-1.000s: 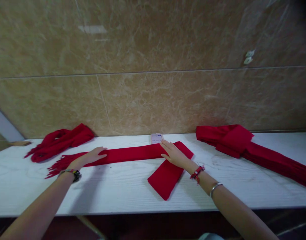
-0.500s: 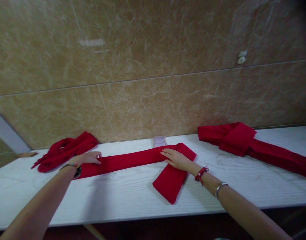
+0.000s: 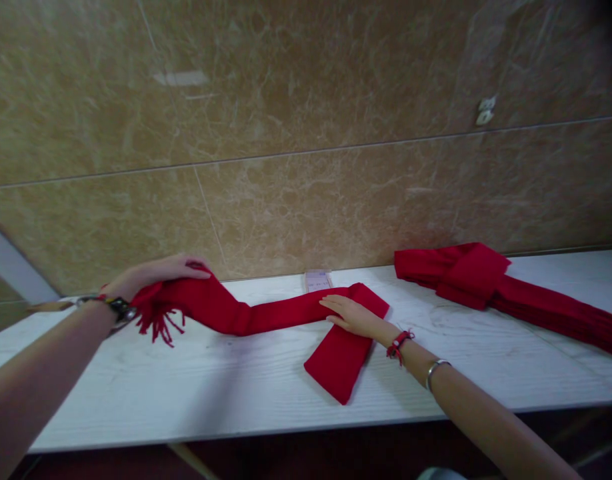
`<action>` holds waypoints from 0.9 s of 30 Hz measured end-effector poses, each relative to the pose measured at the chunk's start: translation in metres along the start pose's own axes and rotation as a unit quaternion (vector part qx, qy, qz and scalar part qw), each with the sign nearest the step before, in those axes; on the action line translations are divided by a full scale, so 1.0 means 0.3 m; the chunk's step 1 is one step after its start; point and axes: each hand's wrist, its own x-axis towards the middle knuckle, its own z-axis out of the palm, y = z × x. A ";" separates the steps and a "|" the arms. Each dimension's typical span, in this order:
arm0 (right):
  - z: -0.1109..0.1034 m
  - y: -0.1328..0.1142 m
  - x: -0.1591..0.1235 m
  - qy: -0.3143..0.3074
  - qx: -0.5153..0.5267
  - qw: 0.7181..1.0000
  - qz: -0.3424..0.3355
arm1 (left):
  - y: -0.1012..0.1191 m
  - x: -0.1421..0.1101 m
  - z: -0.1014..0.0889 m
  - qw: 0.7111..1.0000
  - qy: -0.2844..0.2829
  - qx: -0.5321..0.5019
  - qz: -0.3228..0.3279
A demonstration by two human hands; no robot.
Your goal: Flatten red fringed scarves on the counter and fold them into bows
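Note:
A long red fringed scarf stretches across the white tabletop between my hands. My left hand is closed on its left part, which is raised off the surface, and the fringe dangles beneath my wrist. Lying flat with fingers stretched, my right hand presses on the scarf where it turns at an angle. From that turn a short flat end points toward the front edge. My left fingertips are partly hidden by the cloth.
More red cloth, folded into a band with a long tail, rests at the right against the tan tiled wall. A small printed paper tag lies behind the scarf. The white tabletop ends at a straight front edge.
My left hand has moved left and up, lifting the scarf's left part; the bunched cloth at the left has come up with it. My right hand has stayed in place.

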 end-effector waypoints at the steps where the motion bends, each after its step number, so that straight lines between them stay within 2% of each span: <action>1: -0.003 0.005 0.003 0.013 0.018 1.000 0.015 | 0.094 0.020 0.000 0.999 -0.001 -0.016 0.041; 3: -0.012 0.025 0.007 0.052 0.050 0.995 0.063 | 0.277 0.060 0.047 0.995 0.008 -0.032 0.092; 4: -0.017 0.040 0.007 0.074 0.061 0.991 0.094 | 0.359 0.079 0.097 0.993 0.003 -0.044 0.112; 6: -0.029 0.077 0.001 0.115 0.071 0.978 0.160 | 0.492 0.114 0.239 0.983 -0.028 -0.069 0.171; 8: -0.045 0.116 -0.012 0.144 0.076 0.962 0.219 | 0.574 0.142 0.408 0.976 -0.046 -0.064 0.203; 10: -0.064 0.150 -0.027 0.159 0.080 0.950 0.257 | 0.606 0.165 0.564 0.971 -0.054 -0.030 0.230; 11: -0.073 0.162 -0.034 0.164 0.082 0.946 0.268 | 0.607 0.174 0.626 0.968 -0.061 -0.028 0.243; 13: -0.088 0.176 -0.040 0.168 0.092 0.942 0.275 | 0.583 0.192 0.706 0.963 -0.064 -0.101 0.240; 15: -0.095 0.174 -0.037 0.167 0.111 0.941 0.273 | 0.539 0.205 0.735 0.955 -0.046 -0.208 0.208; 18: -0.091 0.138 -0.021 0.138 0.155 0.942 0.262 | 0.458 0.215 0.729 0.941 0.052 -0.288 0.169; 20: -0.083 0.093 -0.010 0.101 0.194 0.941 0.257 | 0.408 0.215 0.724 0.947 0.115 -0.241 0.177; 22: -0.073 0.036 -0.002 0.070 0.214 0.944 0.242 | 0.369 0.211 0.728 0.960 0.133 -0.138 0.205; 25: -0.059 -0.040 0.009 0.048 0.189 0.966 0.171 | 0.336 0.207 0.743 0.963 0.102 0.017 0.249; 27: -0.050 -0.070 0.016 0.036 0.162 0.977 0.131 | 0.328 0.207 0.751 0.960 0.074 0.068 0.261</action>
